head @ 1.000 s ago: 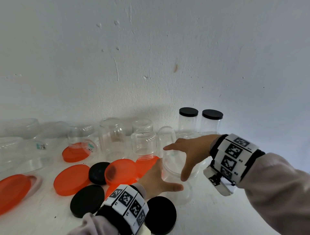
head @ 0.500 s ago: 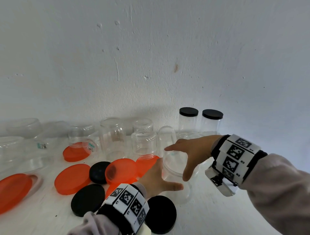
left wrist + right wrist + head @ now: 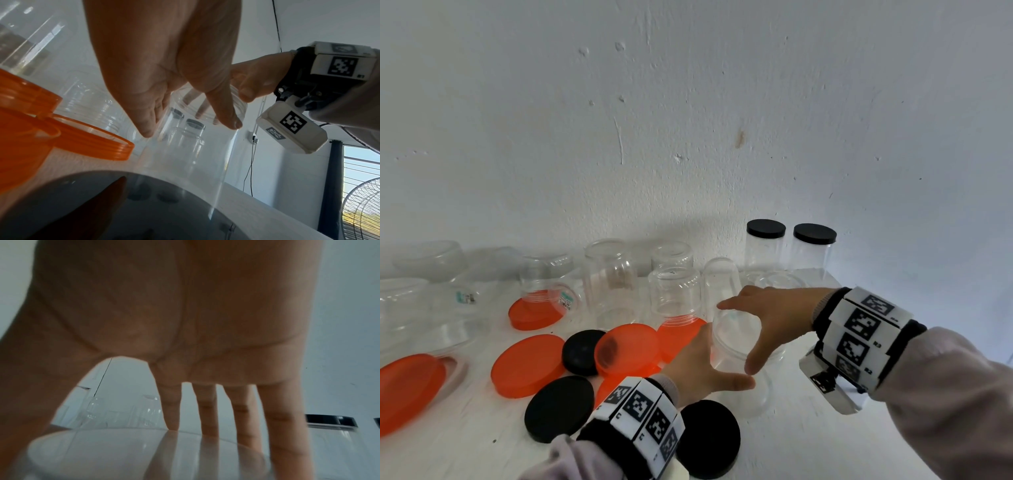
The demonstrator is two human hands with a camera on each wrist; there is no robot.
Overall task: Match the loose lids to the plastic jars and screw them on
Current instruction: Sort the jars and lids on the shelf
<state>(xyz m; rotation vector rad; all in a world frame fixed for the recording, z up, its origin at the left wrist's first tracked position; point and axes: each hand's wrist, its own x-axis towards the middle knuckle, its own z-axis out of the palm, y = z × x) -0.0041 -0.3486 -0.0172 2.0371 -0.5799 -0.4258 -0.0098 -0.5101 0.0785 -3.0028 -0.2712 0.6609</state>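
A clear plastic jar (image 3: 753, 394) stands upright on the white tabletop (image 3: 808, 438), just right of the middle. My left hand (image 3: 703, 368) grips its side from the left, thumb (image 3: 739, 385) across the front; in the left wrist view the thumb (image 3: 224, 113) and fingers (image 3: 147, 125) straddle the jar (image 3: 185, 162). My right hand (image 3: 767, 322) comes down from above and pinches the clear lid (image 3: 732, 330) sitting on the jar's mouth. The right wrist view shows the fingers (image 3: 207, 415) on the lid's (image 3: 133, 454) far rim and the thumb on the near side.
Black lids (image 3: 558, 407) (image 3: 709, 438) (image 3: 582, 351) and orange lids (image 3: 527, 365) (image 3: 626, 349) lie left of and in front of the jar. Several lidless clear jars (image 3: 674, 294) stand behind. Two black-capped jars (image 3: 765, 250) (image 3: 814, 253) are against the wall.
My right wrist has shifted slightly down and to the right over the lid, its thumb edging right. The left hand and the jar stay where they were.
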